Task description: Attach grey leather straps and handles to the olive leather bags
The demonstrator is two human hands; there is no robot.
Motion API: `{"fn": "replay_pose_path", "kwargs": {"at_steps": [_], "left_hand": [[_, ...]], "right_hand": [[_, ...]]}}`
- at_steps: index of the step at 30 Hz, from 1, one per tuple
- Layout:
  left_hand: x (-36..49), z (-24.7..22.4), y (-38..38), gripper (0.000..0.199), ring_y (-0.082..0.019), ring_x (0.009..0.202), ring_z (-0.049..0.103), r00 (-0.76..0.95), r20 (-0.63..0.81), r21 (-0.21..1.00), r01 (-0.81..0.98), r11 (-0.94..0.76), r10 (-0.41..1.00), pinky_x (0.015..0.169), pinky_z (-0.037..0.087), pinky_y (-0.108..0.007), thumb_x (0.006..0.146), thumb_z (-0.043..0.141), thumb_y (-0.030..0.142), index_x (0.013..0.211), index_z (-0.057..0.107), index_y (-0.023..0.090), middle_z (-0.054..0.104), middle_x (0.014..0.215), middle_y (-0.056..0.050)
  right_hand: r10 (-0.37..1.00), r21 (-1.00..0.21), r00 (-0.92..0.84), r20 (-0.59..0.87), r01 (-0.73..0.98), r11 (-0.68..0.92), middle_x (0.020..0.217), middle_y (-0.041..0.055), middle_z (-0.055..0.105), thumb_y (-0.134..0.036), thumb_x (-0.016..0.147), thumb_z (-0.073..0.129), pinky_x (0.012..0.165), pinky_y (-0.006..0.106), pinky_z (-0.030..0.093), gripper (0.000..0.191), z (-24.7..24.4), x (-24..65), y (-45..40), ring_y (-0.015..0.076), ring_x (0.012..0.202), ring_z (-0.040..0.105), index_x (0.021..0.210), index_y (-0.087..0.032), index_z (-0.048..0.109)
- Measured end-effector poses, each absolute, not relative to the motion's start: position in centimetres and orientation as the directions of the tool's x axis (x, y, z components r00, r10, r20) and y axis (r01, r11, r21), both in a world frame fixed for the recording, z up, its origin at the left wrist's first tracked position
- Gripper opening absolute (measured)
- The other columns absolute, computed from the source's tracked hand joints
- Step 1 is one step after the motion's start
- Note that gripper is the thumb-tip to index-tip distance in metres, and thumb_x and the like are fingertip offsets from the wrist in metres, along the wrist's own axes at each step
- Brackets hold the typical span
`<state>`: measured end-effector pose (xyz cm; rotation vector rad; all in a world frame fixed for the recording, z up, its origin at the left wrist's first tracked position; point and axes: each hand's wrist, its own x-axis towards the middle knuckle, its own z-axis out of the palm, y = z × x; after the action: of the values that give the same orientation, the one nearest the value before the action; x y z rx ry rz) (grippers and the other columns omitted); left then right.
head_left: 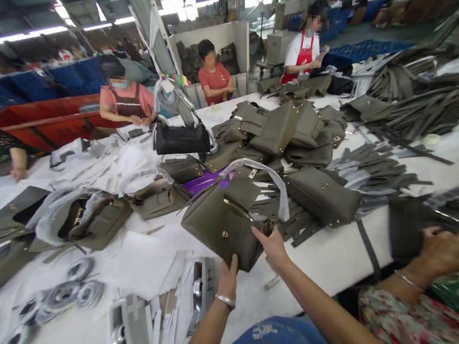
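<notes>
An olive-green handbag [212, 219] with gold fittings is held tilted over the white table in front of me. Its handle [279, 185] is wrapped in clear plastic and arches up behind it. My left hand [228, 278], with a silver bangle at the wrist, grips the bag's lower edge. At the bag's right end, my right hand [273, 248] has its fingers and thumb closed on the corner. The fingers behind the bag are hidden. Under my left hand lie a metal tape dispenser [199, 292] and strips of white paper [171, 275].
A heap of olive bags [279, 125] and bundles of straps [373, 165] cover the table beyond. Left are an open olive bag [101, 224], rolls of tape [60, 296] and a black bag [184, 137]. At right, a co-worker's hands [446, 249] hold a dark bag. Other people stand across the table.
</notes>
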<state>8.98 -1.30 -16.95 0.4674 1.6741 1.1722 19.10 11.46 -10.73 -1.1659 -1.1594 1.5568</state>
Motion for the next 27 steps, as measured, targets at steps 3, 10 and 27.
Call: {"fn": "replay_pose_path", "kwargs": {"at_steps": [3,10,27], "left_hand": [[9.3,-16.3,-3.7,0.057,-0.026,0.106,0.061,-0.214,-0.565,0.823,-0.219,0.524,0.797,0.085,0.052,-0.037,0.078,0.057,0.054,0.117,0.057,0.013,0.063,0.117,-0.017],[7.5,-8.6,-7.9,0.039,-0.021,0.087,0.066,-0.607,-0.297,0.881,0.123,0.456,0.737,0.076,0.054,-0.034,0.083,0.052,0.048,0.102,0.064,0.016,0.07,0.093,-0.01],[8.5,3.5,4.3,0.015,-0.017,0.063,0.059,0.029,-0.351,0.693,0.68,0.239,0.936,0.067,0.047,-0.027,0.071,0.066,0.032,0.078,0.071,0.019,0.062,0.057,0.0]], "right_hand": [[0.953,-0.994,-0.28,-0.111,0.012,-0.113,0.105,0.0075,0.066,-0.042,0.072,0.068,0.091,0.04,0.046,0.045,-11.7,21.9,10.7,0.0227,0.098,0.06,0.108,-0.019,0.056],[0.84,-0.983,-0.541,-0.034,0.171,0.071,0.103,0.0059,0.066,-0.036,0.072,0.067,0.091,0.039,0.045,0.038,-14.5,26.4,11.3,0.0223,0.097,0.061,0.105,-0.019,0.058],[0.715,-0.864,-0.694,0.078,0.311,0.397,0.137,0.0107,0.047,-0.052,0.07,0.061,0.107,0.047,0.033,0.078,-17.3,32.1,13.8,0.0322,0.126,0.044,0.138,-0.024,0.035]]}}
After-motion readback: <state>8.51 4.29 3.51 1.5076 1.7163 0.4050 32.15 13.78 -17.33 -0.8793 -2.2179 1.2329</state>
